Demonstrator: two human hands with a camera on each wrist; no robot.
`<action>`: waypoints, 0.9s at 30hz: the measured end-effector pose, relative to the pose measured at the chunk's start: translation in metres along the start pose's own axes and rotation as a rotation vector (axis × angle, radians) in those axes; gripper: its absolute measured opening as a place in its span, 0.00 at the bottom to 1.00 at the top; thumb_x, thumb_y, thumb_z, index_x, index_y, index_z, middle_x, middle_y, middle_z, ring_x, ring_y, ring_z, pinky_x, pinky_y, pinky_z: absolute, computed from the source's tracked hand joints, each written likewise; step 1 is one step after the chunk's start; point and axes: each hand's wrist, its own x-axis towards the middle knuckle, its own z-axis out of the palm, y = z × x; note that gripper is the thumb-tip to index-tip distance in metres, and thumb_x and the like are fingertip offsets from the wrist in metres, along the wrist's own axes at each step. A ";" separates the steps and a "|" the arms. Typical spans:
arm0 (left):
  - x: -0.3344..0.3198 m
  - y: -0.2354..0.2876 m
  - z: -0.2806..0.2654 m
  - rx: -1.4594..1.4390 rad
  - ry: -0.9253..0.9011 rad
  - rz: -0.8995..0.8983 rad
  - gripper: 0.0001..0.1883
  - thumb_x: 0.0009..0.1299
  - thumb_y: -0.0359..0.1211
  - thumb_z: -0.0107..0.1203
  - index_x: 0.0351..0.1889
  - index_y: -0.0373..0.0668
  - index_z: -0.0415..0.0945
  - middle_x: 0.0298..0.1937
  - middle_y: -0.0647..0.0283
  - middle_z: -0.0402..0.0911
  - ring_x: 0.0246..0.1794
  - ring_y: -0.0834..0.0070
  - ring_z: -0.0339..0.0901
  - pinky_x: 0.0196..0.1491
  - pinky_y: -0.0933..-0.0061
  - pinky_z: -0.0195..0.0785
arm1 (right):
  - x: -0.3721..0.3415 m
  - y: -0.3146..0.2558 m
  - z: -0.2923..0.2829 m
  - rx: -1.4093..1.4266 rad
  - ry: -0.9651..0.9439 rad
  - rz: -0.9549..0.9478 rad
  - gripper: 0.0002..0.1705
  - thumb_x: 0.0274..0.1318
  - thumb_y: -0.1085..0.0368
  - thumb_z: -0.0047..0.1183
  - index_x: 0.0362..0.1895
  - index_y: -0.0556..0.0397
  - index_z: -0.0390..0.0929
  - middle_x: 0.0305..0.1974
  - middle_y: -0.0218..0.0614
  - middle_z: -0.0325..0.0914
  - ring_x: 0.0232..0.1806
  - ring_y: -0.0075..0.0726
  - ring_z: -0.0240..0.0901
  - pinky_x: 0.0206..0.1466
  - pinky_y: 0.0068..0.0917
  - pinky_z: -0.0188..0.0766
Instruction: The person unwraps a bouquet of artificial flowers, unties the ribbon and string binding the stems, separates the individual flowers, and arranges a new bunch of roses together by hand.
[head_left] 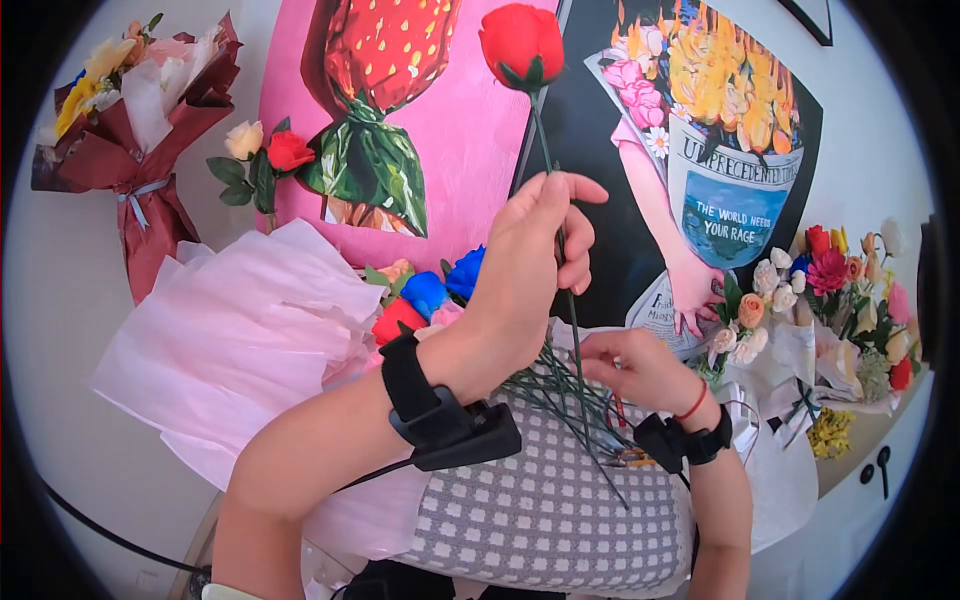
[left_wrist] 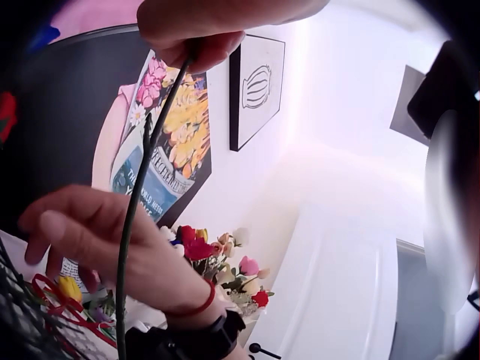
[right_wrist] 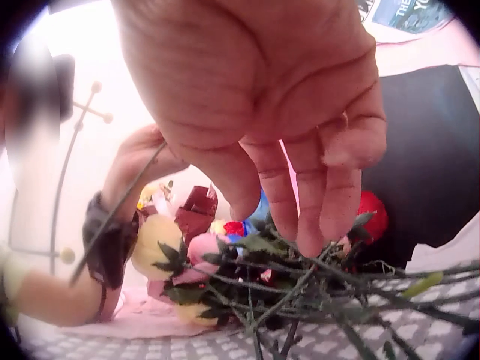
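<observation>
Your head view is bright and fairly even, with soft shading in the folds of the pink paper (head_left: 240, 330). Black corners close it in, and the wide lens bows the pink painting (head_left: 480, 130) near its edges. In your left wrist view, the white wall (left_wrist: 330, 112) glows lilac-white, washing out toward the far right, where a pale smear (left_wrist: 448, 217) blurs the edge; your right hand (left_wrist: 120, 244) looks soft. Your right wrist view is backlit: the right palm (right_wrist: 262, 67) is shaded and slightly soft, while glare bleaches the background at left.
</observation>
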 end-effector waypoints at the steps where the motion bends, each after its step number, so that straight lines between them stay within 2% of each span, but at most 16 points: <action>1: 0.001 0.004 0.000 0.002 -0.004 0.017 0.16 0.73 0.41 0.34 0.42 0.38 0.66 0.19 0.73 0.57 0.15 0.86 0.52 0.22 0.81 0.51 | 0.001 -0.004 0.006 0.002 0.001 -0.002 0.12 0.49 0.59 0.53 0.31 0.55 0.77 0.24 0.40 0.76 0.24 0.39 0.74 0.29 0.30 0.68; 3: 0.002 0.011 -0.001 -0.005 0.001 0.011 0.16 0.73 0.41 0.34 0.43 0.38 0.66 0.19 0.73 0.57 0.15 0.87 0.51 0.22 0.82 0.49 | 0.001 -0.012 0.018 -0.278 -0.023 0.097 0.12 0.47 0.58 0.55 0.27 0.54 0.75 0.23 0.39 0.74 0.25 0.42 0.73 0.28 0.35 0.67; 5: 0.004 0.016 -0.004 -0.024 -0.056 0.005 0.16 0.73 0.41 0.35 0.45 0.38 0.66 0.19 0.73 0.56 0.15 0.87 0.51 0.22 0.83 0.49 | 0.003 0.000 0.035 -0.322 0.081 0.025 0.12 0.44 0.59 0.56 0.31 0.52 0.72 0.24 0.39 0.73 0.27 0.45 0.72 0.30 0.38 0.66; 7: 0.004 0.020 -0.004 -0.027 -0.061 -0.001 0.16 0.73 0.40 0.34 0.46 0.38 0.65 0.19 0.73 0.55 0.15 0.87 0.50 0.22 0.83 0.48 | 0.004 0.002 0.046 -0.414 0.334 -0.112 0.15 0.43 0.61 0.57 0.36 0.51 0.69 0.25 0.38 0.73 0.29 0.46 0.71 0.31 0.38 0.66; 9: 0.004 0.023 -0.002 -0.063 -0.046 0.002 0.16 0.73 0.40 0.33 0.46 0.38 0.65 0.19 0.73 0.54 0.15 0.86 0.50 0.21 0.83 0.47 | 0.004 0.008 0.047 -0.378 0.300 -0.095 0.18 0.43 0.63 0.57 0.39 0.50 0.66 0.25 0.39 0.73 0.30 0.45 0.72 0.32 0.39 0.66; 11: 0.003 0.023 0.001 -0.050 -0.033 -0.004 0.16 0.73 0.39 0.32 0.45 0.38 0.65 0.18 0.73 0.53 0.15 0.86 0.50 0.21 0.83 0.47 | 0.006 0.010 0.043 -0.136 0.192 0.080 0.15 0.44 0.66 0.55 0.38 0.52 0.68 0.27 0.41 0.73 0.31 0.45 0.72 0.33 0.39 0.66; 12: 0.003 0.022 0.001 -0.034 -0.051 -0.010 0.16 0.73 0.39 0.32 0.44 0.38 0.66 0.18 0.73 0.53 0.15 0.86 0.50 0.21 0.83 0.47 | 0.005 0.012 0.042 -0.133 0.196 0.084 0.15 0.44 0.66 0.55 0.38 0.52 0.68 0.27 0.41 0.73 0.31 0.45 0.72 0.33 0.39 0.66; 14: 0.002 0.020 0.002 -0.016 -0.067 -0.016 0.15 0.73 0.39 0.32 0.44 0.38 0.66 0.18 0.73 0.54 0.15 0.86 0.50 0.21 0.82 0.48 | 0.005 0.016 0.040 -0.114 0.175 0.068 0.13 0.41 0.71 0.52 0.36 0.56 0.70 0.25 0.40 0.73 0.24 0.38 0.71 0.29 0.31 0.66; 17: 0.001 0.016 0.003 0.012 -0.083 -0.033 0.15 0.73 0.40 0.33 0.42 0.38 0.66 0.18 0.73 0.56 0.15 0.86 0.51 0.21 0.82 0.48 | 0.006 0.018 0.037 -0.049 0.091 0.141 0.14 0.43 0.70 0.53 0.38 0.58 0.74 0.26 0.36 0.74 0.25 0.27 0.69 0.28 0.25 0.65; 18: 0.000 0.015 0.003 0.012 -0.083 -0.048 0.15 0.73 0.40 0.33 0.42 0.38 0.66 0.18 0.73 0.56 0.14 0.86 0.51 0.20 0.82 0.48 | 0.007 0.023 0.038 -0.046 0.093 0.139 0.14 0.43 0.70 0.53 0.38 0.58 0.74 0.26 0.36 0.74 0.25 0.27 0.69 0.28 0.25 0.65; 20: -0.001 0.013 0.004 0.014 -0.082 -0.064 0.16 0.73 0.40 0.33 0.42 0.38 0.66 0.18 0.72 0.57 0.14 0.85 0.52 0.20 0.82 0.48 | 0.012 0.034 0.041 0.248 0.233 0.118 0.14 0.50 0.68 0.51 0.43 0.57 0.75 0.32 0.30 0.76 0.26 0.18 0.66 0.28 0.20 0.64; 21: -0.001 0.013 0.004 0.019 -0.085 -0.075 0.16 0.73 0.41 0.34 0.42 0.39 0.66 0.18 0.72 0.58 0.15 0.85 0.52 0.21 0.82 0.49 | 0.013 0.032 0.039 0.251 0.235 0.117 0.14 0.50 0.68 0.51 0.43 0.57 0.75 0.32 0.30 0.76 0.26 0.18 0.66 0.28 0.20 0.64; 23: -0.001 0.010 0.005 0.024 -0.093 -0.088 0.16 0.73 0.41 0.34 0.41 0.39 0.66 0.18 0.72 0.58 0.15 0.85 0.53 0.21 0.82 0.49 | 0.014 0.028 0.031 0.470 0.454 0.129 0.13 0.53 0.68 0.47 0.43 0.58 0.75 0.33 0.33 0.77 0.29 0.22 0.69 0.32 0.22 0.66; 24: -0.001 0.008 0.004 0.056 -0.097 -0.086 0.16 0.73 0.41 0.35 0.41 0.39 0.66 0.19 0.72 0.58 0.16 0.85 0.54 0.22 0.81 0.51 | 0.015 0.029 0.029 0.602 0.527 0.161 0.12 0.55 0.71 0.45 0.43 0.58 0.76 0.36 0.31 0.77 0.30 0.16 0.68 0.30 0.17 0.65; 25: 0.000 0.006 0.003 0.089 -0.102 -0.084 0.16 0.73 0.42 0.35 0.41 0.39 0.66 0.20 0.72 0.59 0.16 0.84 0.56 0.23 0.81 0.52 | 0.015 0.028 0.027 0.645 0.645 0.092 0.12 0.55 0.72 0.44 0.43 0.56 0.76 0.37 0.30 0.77 0.30 0.13 0.68 0.29 0.13 0.64; 27: -0.001 0.001 0.001 0.135 -0.090 -0.111 0.16 0.72 0.42 0.36 0.42 0.39 0.67 0.21 0.71 0.61 0.19 0.84 0.59 0.26 0.80 0.54 | 0.014 0.020 0.019 0.671 0.769 0.031 0.12 0.54 0.73 0.46 0.43 0.57 0.76 0.36 0.29 0.77 0.31 0.15 0.69 0.29 0.14 0.66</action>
